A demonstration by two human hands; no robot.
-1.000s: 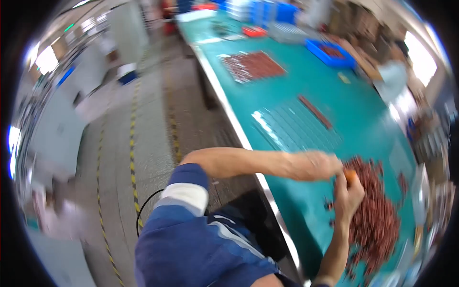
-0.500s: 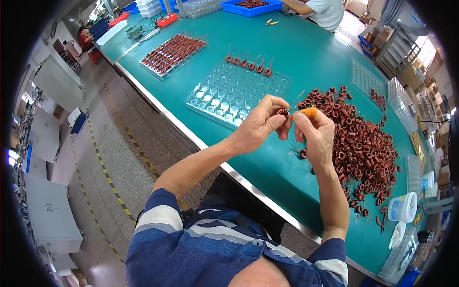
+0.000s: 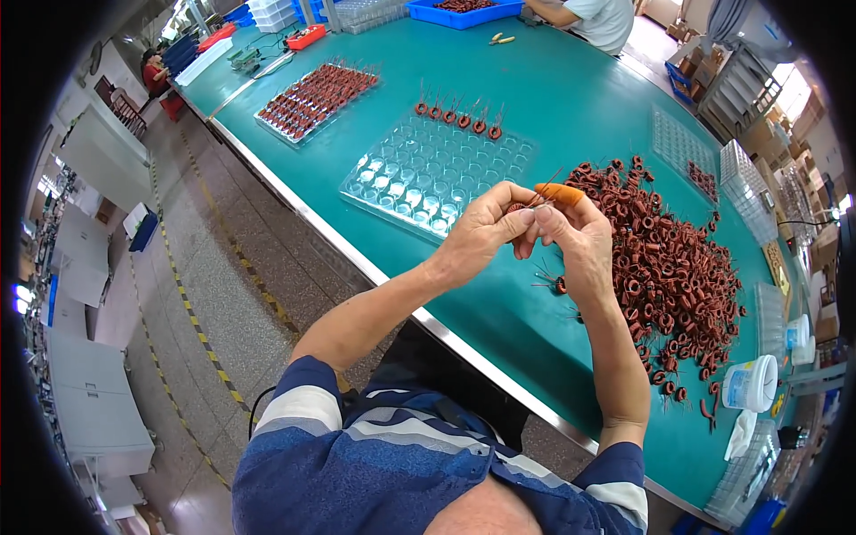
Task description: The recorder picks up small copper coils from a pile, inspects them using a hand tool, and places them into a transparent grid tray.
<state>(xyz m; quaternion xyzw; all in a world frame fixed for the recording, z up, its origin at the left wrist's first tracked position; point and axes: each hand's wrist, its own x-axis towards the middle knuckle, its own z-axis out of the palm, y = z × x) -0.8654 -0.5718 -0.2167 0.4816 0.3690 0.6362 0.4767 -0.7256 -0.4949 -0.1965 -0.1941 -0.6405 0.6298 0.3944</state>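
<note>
Between the thumb and fingers of my left hand (image 3: 477, 234) is a small copper-wound ring coil (image 3: 514, 207), mostly covered by the fingers. My right hand (image 3: 584, 242) meets it there, fingers pinched at the coil's thin wire leads (image 3: 546, 183). An orange finger cot (image 3: 562, 191) covers one right fingertip. Just beyond my hands lies a clear plastic tray (image 3: 401, 169) with round pockets. Several finished-looking coils (image 3: 464, 121) stand in a row along its far edge, leads up. To the right spreads a big heap of coils (image 3: 673, 267).
A filled coil tray (image 3: 316, 100) sits farther left on the green table (image 3: 526, 67). White tubs (image 3: 749, 385), clear trays (image 3: 753, 473) and red-handled pliers (image 3: 710, 408) line the right side. A blue bin (image 3: 465, 12) and a co-worker (image 3: 596, 22) are at the far side.
My right hand has shifted slightly left and closer to my left hand. Its orange-covered finger has swung over the coil's leads. The coil is more hidden now.
</note>
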